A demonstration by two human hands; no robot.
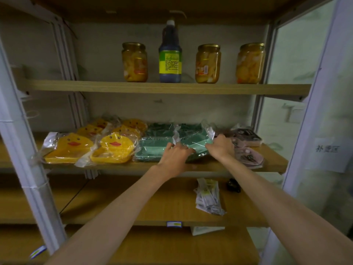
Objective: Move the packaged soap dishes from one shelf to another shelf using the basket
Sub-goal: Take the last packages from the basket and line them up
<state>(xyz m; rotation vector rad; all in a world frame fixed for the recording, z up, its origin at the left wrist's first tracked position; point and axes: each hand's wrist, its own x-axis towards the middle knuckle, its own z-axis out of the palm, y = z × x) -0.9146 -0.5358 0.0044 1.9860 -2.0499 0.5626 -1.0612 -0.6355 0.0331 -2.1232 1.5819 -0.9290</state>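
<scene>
While both my hands, left [174,153] and right [221,147], gripped a green packaged soap dish [193,144] on the middle shelf [210,166], no basket showed. Yellow duck dishes [112,149] lay beside it, so I judged the move unfinished, though not how far along.

Open air stands between the middle wooden shelf [210,166] and the wooden board above [164,88]. Bagged yellow duck-faced soap dishes [112,150] crowd its left, plastic-wrapped green soap dishes [152,148] fill the centre, and pink packets [248,155] block the right. The lower wooden shelf [133,205] lies bare apart from white paper packets [208,197].
</scene>
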